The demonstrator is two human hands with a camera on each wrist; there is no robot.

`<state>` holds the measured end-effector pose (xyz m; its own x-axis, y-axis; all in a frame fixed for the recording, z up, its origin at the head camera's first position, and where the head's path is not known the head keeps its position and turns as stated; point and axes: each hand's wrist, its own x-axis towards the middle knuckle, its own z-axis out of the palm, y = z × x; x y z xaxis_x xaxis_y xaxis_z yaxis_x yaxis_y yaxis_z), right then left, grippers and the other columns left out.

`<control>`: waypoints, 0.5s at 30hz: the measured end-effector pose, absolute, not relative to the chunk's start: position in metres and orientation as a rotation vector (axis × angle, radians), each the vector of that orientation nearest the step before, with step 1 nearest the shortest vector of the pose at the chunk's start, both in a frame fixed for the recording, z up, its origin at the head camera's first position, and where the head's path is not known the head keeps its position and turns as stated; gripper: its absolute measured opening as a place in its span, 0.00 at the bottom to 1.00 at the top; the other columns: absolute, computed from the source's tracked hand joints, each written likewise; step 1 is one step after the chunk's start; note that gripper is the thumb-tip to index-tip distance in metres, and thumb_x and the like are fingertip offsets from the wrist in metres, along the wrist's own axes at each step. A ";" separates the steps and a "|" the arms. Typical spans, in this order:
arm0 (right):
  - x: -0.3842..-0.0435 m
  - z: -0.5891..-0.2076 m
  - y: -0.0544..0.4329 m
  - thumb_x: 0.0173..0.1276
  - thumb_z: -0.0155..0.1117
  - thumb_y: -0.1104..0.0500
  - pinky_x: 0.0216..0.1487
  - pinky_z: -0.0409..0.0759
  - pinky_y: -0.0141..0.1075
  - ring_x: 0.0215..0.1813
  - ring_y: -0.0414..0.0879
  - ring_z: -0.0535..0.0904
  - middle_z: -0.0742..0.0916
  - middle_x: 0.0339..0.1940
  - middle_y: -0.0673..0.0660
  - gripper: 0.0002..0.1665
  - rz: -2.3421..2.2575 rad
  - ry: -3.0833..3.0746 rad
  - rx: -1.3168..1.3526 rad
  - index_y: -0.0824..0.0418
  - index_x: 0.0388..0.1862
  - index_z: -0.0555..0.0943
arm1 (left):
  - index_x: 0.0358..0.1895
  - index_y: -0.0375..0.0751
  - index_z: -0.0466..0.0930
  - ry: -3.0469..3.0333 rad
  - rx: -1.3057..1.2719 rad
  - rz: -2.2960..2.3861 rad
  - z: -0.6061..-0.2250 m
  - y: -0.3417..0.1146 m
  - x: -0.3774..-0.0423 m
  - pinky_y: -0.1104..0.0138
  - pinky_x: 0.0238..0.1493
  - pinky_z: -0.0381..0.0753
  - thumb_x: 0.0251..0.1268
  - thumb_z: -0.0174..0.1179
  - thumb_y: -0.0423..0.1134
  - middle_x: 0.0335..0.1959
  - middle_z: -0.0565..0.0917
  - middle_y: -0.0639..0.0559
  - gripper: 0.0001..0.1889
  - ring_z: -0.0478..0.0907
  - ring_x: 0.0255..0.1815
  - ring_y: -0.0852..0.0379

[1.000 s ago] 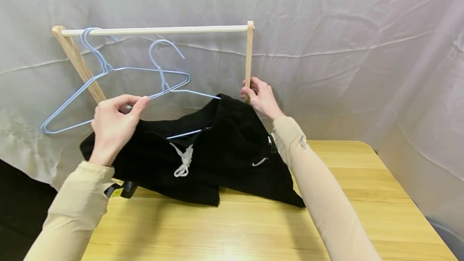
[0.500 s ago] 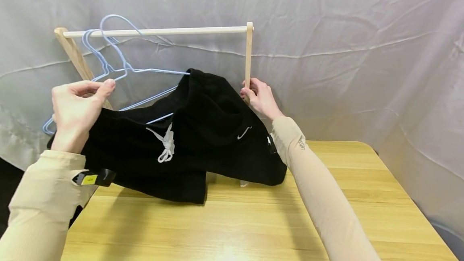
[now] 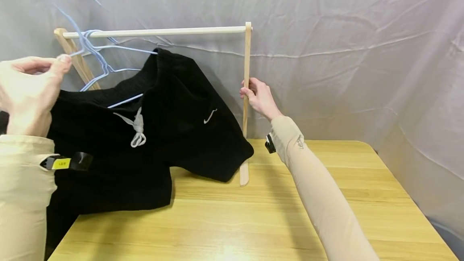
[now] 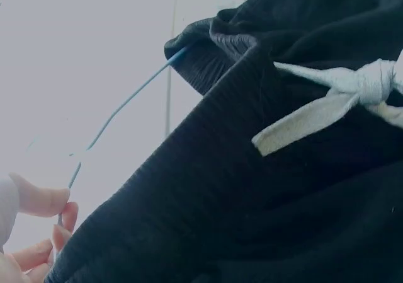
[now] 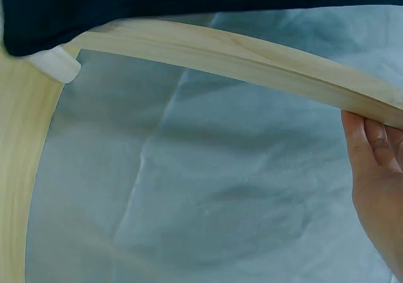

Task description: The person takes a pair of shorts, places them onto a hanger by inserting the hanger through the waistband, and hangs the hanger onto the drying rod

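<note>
Between thumb and fingers, my left hand (image 3: 30, 88) pinches the shoulder wire of a light blue hanger (image 3: 69, 17) at the far left of the head view. From that hanger hang black shorts (image 3: 119, 164) with a white drawstring (image 3: 137, 126) tied in a bow; the wire enters the waistband in the left wrist view. The hanger's hook stands above the rack's white rail (image 3: 163, 32), and I cannot tell if it touches. My right hand (image 3: 262, 98) grips the rack's right wooden post (image 3: 247, 63), well apart from the shorts.
Other light blue hangers (image 3: 105, 67) hang at the rail's left end, partly behind the shorts. The rack stands on a wooden table (image 3: 326, 196), its right foot (image 3: 244, 174) showing beyond the shorts' hem. A grey cloth curtain (image 3: 344, 51) closes off the back.
My left hand has carried the hanger and shorts left and up, raising the hook from below the rail to above it. The right hand stays on the post.
</note>
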<state>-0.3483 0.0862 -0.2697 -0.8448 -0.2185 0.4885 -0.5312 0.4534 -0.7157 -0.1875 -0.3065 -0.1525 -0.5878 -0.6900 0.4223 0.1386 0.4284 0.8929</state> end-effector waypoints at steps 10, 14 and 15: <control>-0.347 -0.268 0.088 0.77 0.56 0.65 0.57 0.83 0.46 0.47 0.60 0.88 0.89 0.48 0.70 0.14 1.362 -2.397 0.608 0.72 0.56 0.76 | 0.31 0.70 0.79 -1.740 0.446 -1.239 -0.136 -0.304 -0.189 0.80 0.43 0.61 0.64 0.66 0.50 0.30 0.72 0.74 0.06 0.66 0.34 0.77; -0.347 -0.268 0.089 0.77 0.56 0.64 0.57 0.83 0.47 0.48 0.60 0.88 0.88 0.48 0.70 0.15 1.348 -2.398 0.614 0.73 0.56 0.76 | 0.27 0.71 0.77 -1.679 0.425 -1.159 -0.138 -0.294 -0.195 0.80 0.41 0.60 0.61 0.66 0.50 0.25 0.72 0.76 0.09 0.67 0.31 0.78; -0.346 -0.268 0.089 0.77 0.56 0.64 0.56 0.83 0.47 0.47 0.61 0.88 0.88 0.47 0.71 0.15 1.353 -2.392 0.617 0.73 0.56 0.76 | 0.25 0.72 0.78 -1.671 0.415 -1.129 -0.139 -0.292 -0.197 0.80 0.40 0.60 0.60 0.66 0.51 0.23 0.72 0.77 0.09 0.67 0.29 0.79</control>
<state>-0.3463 0.0890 -0.2683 -0.8540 -0.2090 0.4765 -0.5161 0.4570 -0.7245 -0.1971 -0.2923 -0.1390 -0.4095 -0.7245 0.5545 0.2438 0.4987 0.8318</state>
